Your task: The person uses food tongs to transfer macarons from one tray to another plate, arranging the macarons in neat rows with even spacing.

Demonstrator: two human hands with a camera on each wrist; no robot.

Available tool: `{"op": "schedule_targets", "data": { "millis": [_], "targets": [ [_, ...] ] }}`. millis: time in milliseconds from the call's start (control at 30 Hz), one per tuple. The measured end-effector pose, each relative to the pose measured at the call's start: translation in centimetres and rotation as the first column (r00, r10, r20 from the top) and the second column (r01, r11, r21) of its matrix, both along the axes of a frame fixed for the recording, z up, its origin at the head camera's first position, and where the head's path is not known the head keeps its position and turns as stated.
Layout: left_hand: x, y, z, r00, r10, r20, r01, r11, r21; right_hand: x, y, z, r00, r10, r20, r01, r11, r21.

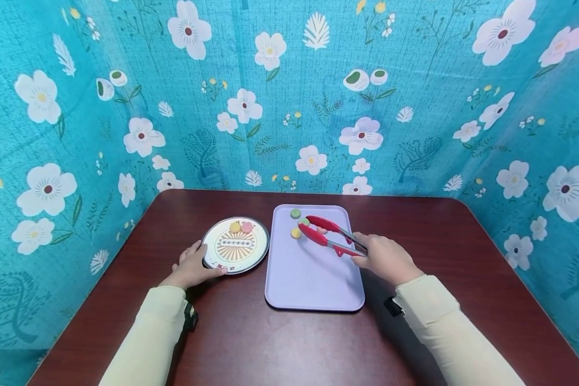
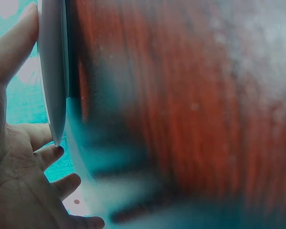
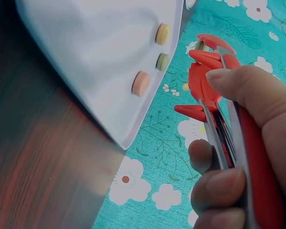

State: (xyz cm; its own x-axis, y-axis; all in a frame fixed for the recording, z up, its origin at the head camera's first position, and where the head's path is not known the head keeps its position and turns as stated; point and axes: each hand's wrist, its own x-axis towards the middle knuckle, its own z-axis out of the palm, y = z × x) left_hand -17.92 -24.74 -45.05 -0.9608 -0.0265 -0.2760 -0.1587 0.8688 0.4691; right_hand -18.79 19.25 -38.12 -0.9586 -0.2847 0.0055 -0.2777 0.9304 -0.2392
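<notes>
My left hand [image 1: 193, 266] holds a round white plate [image 1: 246, 257] by its rim, thumb at the front edge and fingers at the left side. On the plate lie a yellow macaron [image 1: 235, 227] and a pink macaron [image 1: 247, 227]. My right hand [image 1: 385, 258] grips red-tipped metal tongs [image 1: 325, 240] by the handles, thumb on top. Between the tong tips sits a green macaron [image 3: 199, 46], raised above the lilac tray [image 1: 313, 284]. Another green macaron [image 1: 295, 213], a yellow macaron [image 1: 296, 233] and a pink macaron [image 3: 141, 84] lie on the tray.
The dark brown wooden table [image 1: 289, 348] carries the plate on the left and the tray beside it, close together. A teal flowered cloth [image 1: 280, 96] hangs behind the table and along both sides.
</notes>
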Motion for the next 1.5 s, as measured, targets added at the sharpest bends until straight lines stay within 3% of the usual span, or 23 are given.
{"op": "schedule_targets", "data": {
  "millis": [867,1500],
  "targets": [
    [0.0,0.0,0.3,1.0,-0.006,0.013,0.006,1.0,0.009,-0.4,-4.3,1.1,0.998,0.001,0.057,-0.001,1.0,-0.012],
    [0.1,0.2,0.3,1.0,0.007,0.013,-0.007,1.0,0.014,-0.8,-6.5,1.1,0.998,0.052,0.043,-0.05,0.998,-0.046]
  ]
}}
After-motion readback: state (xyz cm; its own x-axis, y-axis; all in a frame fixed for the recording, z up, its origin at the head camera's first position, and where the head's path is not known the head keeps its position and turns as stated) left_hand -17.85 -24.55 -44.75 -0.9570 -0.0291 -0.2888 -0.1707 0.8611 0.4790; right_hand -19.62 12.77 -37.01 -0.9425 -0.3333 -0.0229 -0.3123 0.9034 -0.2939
